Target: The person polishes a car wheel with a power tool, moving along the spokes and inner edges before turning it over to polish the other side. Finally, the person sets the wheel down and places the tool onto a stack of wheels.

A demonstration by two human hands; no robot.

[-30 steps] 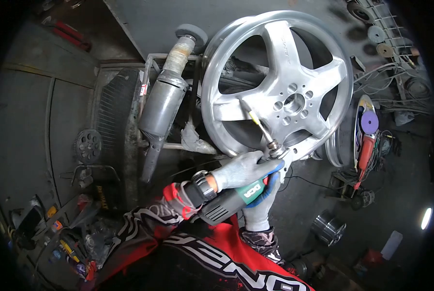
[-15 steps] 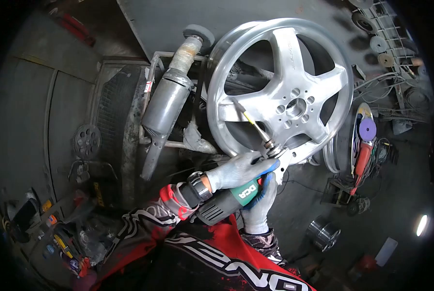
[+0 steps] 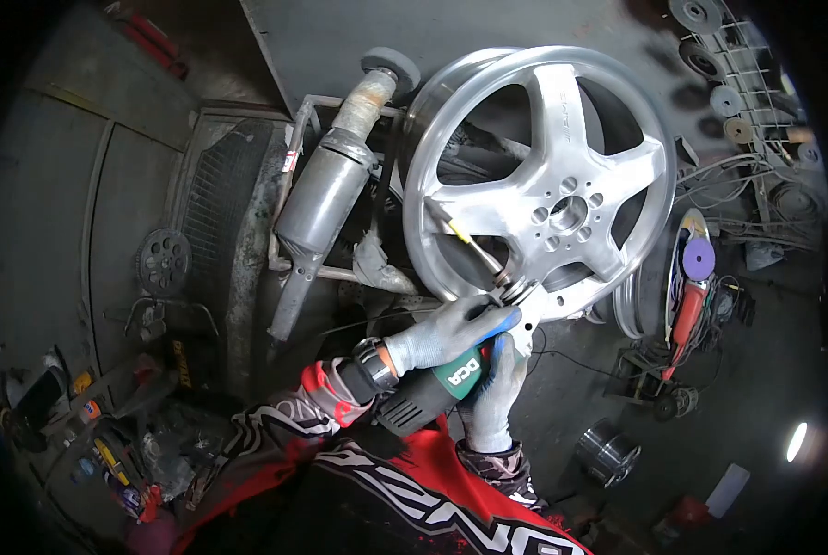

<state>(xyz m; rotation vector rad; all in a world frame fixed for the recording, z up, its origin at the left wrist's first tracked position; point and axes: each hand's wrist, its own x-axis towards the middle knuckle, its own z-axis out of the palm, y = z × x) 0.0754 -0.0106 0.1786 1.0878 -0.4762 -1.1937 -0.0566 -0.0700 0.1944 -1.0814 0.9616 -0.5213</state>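
Note:
A green and black DCA power tool (image 3: pixel 429 393) is gripped in both gloved hands in the head view. My left hand (image 3: pixel 451 328), with a dark watch at its wrist, is closed over the front end. From the right side, my right hand (image 3: pixel 495 388) wraps the tool body. A slim shaft with a yellow band (image 3: pixel 474 248) extends from the tool's head. Its tip, blurred, lies over the left spoke of a silver alloy wheel (image 3: pixel 545 88); contact cannot be made out. A pale plate with holes (image 3: pixel 527 326) sits beside my fingers.
Left of the wheel, a metal cylinder with a round wheel on its end (image 3: pixel 326 199) rests on a pale frame (image 3: pixel 298 116). A red tool with a purple disc (image 3: pixel 689 314) stands at right, among cables. Round discs (image 3: pixel 725 100) line a rack at upper right.
The tool and both hands have moved slightly left relative to the wheel, and the shaft's tip is farther out along the left spoke. The whole view has shifted a little.

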